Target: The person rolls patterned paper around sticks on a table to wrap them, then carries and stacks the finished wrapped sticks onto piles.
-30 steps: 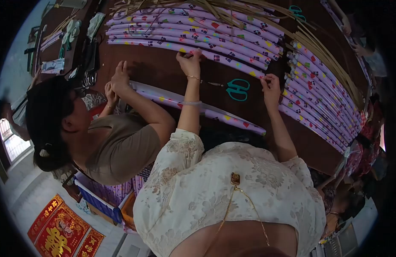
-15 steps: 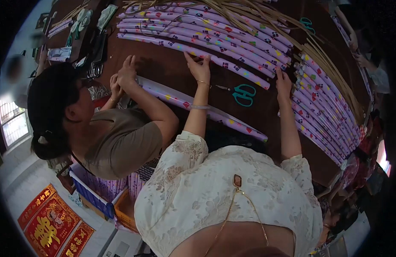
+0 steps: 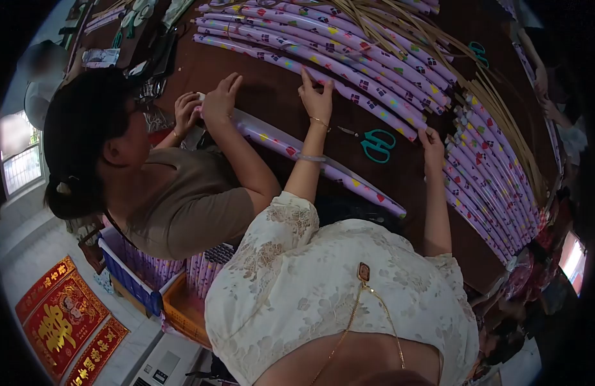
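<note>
Several long purple patterned rolls (image 3: 323, 48) lie side by side across the brown table. My left hand (image 3: 317, 101) rests against the nearest roll (image 3: 362, 106), its index finger and thumb spread apart. At that roll's right end is my right hand (image 3: 432, 147), its fingers curled in against the tip; how firmly they grip is hard to see. Teal-handled scissors (image 3: 378, 146) lie between my forearms. Closer to my body, another purple roll (image 3: 349, 180) passes beneath my left forearm.
A co-worker's hands (image 3: 217, 103) are at the far left end of the closer roll. More purple rolls (image 3: 490, 174) are stacked at the right, beside brown strips (image 3: 503, 106). Another pair of scissors (image 3: 479, 55) lies farther back. An orange crate (image 3: 185, 312) stands below left.
The view has shifted, moving the table contents a little rightward. My right hand has come down to the nearest roll's end. The co-worker's hands have moved apart slightly.
</note>
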Motion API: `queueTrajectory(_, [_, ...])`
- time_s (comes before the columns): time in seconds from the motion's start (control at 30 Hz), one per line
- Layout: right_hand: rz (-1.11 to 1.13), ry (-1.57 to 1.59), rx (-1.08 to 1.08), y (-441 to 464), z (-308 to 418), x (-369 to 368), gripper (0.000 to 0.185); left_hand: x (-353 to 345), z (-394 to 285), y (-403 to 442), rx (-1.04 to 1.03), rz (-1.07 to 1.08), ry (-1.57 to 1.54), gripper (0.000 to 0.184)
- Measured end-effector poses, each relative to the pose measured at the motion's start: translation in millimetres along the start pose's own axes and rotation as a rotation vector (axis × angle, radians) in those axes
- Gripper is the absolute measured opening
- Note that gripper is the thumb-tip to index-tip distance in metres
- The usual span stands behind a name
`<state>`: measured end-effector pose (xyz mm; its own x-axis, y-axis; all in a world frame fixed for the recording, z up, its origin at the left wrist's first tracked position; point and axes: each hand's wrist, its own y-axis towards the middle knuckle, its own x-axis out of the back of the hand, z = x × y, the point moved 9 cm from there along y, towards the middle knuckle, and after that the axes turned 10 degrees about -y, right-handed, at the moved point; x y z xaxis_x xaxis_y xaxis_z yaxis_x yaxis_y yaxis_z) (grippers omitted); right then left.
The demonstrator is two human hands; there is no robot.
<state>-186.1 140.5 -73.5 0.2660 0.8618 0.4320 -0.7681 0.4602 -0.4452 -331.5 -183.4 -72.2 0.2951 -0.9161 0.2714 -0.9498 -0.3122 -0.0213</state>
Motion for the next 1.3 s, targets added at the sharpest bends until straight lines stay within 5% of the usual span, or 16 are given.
queueTrajectory(0.8, [0.16,-0.138,0.062,5.7,-18.7,-17.8,0.034,13.2,4.3,-10.1,0.066,-0.001,-0.023,0.072])
queueTrajectory(1.3, [0.123,-0.095,0.05,7.4,-22.3,-17.5,0.034,15.0,-25.3,-12.2,-0.232,-0.056,0.279,0.068])
